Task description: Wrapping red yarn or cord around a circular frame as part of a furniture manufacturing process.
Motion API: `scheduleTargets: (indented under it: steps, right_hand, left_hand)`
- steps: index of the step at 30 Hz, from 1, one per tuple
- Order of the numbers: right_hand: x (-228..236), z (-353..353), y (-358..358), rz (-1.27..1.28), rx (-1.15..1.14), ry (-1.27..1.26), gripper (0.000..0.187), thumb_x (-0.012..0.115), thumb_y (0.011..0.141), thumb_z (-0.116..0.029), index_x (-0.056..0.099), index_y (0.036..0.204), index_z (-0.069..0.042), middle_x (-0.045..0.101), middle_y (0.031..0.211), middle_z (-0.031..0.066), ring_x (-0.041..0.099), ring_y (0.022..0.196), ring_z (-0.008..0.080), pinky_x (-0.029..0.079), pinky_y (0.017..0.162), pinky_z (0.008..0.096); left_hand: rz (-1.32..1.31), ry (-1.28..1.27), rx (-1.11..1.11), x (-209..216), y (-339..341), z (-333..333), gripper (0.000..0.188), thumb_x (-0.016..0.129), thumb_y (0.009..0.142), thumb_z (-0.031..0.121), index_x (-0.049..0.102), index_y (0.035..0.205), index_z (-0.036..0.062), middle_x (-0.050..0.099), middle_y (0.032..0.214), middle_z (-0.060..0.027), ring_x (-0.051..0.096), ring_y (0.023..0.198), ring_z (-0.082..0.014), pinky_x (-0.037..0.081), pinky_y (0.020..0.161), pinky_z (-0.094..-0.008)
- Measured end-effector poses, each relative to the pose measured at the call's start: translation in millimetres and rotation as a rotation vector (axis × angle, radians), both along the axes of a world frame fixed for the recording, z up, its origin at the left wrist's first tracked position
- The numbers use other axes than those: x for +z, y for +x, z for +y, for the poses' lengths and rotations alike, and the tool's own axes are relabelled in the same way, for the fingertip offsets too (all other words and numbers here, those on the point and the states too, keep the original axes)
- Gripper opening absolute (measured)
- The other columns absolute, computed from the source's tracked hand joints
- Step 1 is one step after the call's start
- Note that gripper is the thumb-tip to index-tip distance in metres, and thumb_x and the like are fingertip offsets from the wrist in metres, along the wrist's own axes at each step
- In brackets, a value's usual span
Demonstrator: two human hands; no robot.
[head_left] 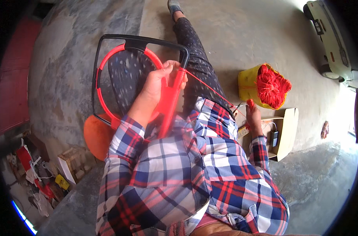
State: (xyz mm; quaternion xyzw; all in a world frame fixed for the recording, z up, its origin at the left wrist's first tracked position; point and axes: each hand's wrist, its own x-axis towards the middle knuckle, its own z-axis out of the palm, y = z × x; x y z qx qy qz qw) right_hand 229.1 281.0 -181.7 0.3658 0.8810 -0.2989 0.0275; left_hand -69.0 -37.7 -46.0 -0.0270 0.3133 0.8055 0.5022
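Observation:
A black, rounded-corner frame (135, 41) with a red ring (102, 94) inside it lies tilted across my lap. Red covering, which looks like wound cord, runs along its right side. My left hand (157, 82) grips that right side near the upper corner, thumb on top and fingertips showing beyond the edge. From there a thin red cord (208, 86) stretches tight, down to the right. Its other end is in my right hand (253, 116), closed around the cord, with a small red bunch showing at the fingers. Part of the frame's lower side is hidden by my left forearm.
Beyond my right hand stands a yellow container (246, 84) heaped with red cord hanks (271, 86). A cardboard box (290, 133) with a dark cabled device is beside my right forearm. An orange rounded seat (94, 135), a wooden crate (74, 163) and clutter lie left; a car (330, 35) stands far right.

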Motion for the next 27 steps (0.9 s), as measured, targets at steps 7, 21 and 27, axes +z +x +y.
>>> scheduleTargets:
  steps: [7,21,27]
  right_hand:
    - [-16.3,42.3,-29.3,0.039,-0.106,-0.004,0.038,0.057,0.092,-0.038,0.057,0.087,-0.001,0.062,0.073,0.0159,0.061,0.069,0.0302,0.048,0.064,0.0418]
    - [153.7,-133.6,-182.0,0.251,0.330,-1.069,0.018,0.061,0.094,-0.022,0.063,0.094,-0.005,0.056,0.072,-0.0042,0.050,0.064,0.0073,0.042,0.059,0.0246]
    - [142.1,-130.8,-172.0,0.392,0.436,-0.881,0.014,0.062,0.086,-0.007,0.068,0.098,-0.004,0.062,0.075,-0.0026,0.053,0.070,0.0047,0.047,0.066,0.0252]
  left_hand:
    - [-0.071,0.020,-0.111,1.4,11.0,-9.0,0.024,0.055,0.093,0.032,0.057,0.104,0.0106,0.062,0.087,-0.0203,0.061,0.071,-0.0314,0.051,0.064,-0.0391]
    - [0.025,-0.051,-0.120,-2.3,7.4,2.6,0.023,0.049,0.097,0.033,0.054,0.096,0.0106,0.065,0.082,-0.0196,0.065,0.065,-0.0306,0.054,0.060,-0.0370]
    - [-0.001,-0.141,-0.114,-4.3,5.8,4.8,0.022,0.052,0.094,0.027,0.057,0.086,0.0065,0.066,0.079,-0.0148,0.065,0.065,-0.0280,0.053,0.063,-0.0374]
